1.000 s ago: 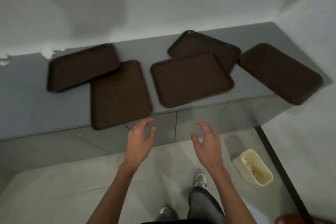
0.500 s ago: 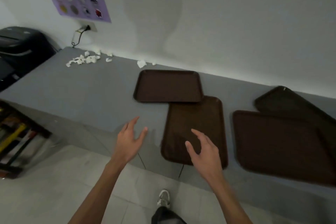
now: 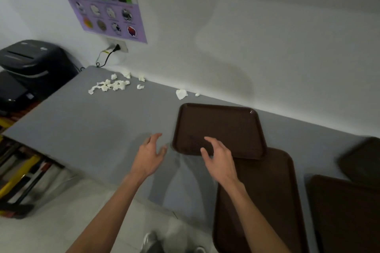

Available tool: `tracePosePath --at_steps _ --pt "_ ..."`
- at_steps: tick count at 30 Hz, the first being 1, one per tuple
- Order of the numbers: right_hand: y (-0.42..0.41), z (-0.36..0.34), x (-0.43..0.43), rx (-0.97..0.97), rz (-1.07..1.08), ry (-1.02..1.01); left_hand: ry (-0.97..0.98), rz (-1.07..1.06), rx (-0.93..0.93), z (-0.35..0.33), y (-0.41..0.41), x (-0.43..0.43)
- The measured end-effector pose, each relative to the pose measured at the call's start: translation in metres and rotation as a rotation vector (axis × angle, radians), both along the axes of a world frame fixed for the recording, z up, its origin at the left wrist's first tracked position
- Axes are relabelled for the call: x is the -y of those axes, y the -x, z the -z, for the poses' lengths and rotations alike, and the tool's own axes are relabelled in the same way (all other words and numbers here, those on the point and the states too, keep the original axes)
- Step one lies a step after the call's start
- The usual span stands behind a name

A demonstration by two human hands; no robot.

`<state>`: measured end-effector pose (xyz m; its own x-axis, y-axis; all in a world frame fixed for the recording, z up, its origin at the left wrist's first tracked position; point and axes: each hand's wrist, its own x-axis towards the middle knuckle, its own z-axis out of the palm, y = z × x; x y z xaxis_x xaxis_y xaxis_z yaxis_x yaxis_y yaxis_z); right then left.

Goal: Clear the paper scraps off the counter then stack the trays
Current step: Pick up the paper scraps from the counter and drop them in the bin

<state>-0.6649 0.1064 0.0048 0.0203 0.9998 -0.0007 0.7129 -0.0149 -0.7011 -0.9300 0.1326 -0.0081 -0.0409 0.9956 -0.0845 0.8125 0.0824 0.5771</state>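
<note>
In the head view, my left hand and right hand hover over the counter, fingers loose and spread, gripping nothing, the right over a brown tray. The paper scraps lie upper left, strung along the counter's far edge. My left hand is nearer, so I judge it should lead.

A tray and another tray behind it are cut off by the right edge; a third tray is cut by the bottom edge and partly covered by the right arm. The shredder is cropped at the left edge, and the things under the worktop are blurred. The pictures on the poster cannot be made out.
</note>
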Motion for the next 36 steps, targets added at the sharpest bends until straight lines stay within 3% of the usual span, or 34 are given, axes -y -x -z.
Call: tracePosePath --at_steps 12,19,22,26,29,36 --pt "0.051 0.014 -0.108 0.049 0.264 0.074 0.16 0.428 -0.217 0.011 -0.006 -0.3" --pt "0.084 0.015 -0.134 0.023 0.408 0.104 0.115 0.623 -0.3 0.053 -0.02 -0.405" --pt "0.095 0.018 -0.135 0.081 0.431 0.088 0.124 0.733 -0.306 0.084 -0.021 -0.423" --pt "0.101 0.018 -0.144 0.135 0.418 0.13 0.084 0.711 -0.258 0.11 -0.011 -0.413" --pt "0.104 0.019 -0.163 0.114 0.385 0.144 -0.045 0.689 -0.185 0.105 0.003 -0.387" --pt "0.11 0.044 -0.255 0.216 0.277 0.121 -0.063 0.644 -0.07 0.098 0.06 -0.341"
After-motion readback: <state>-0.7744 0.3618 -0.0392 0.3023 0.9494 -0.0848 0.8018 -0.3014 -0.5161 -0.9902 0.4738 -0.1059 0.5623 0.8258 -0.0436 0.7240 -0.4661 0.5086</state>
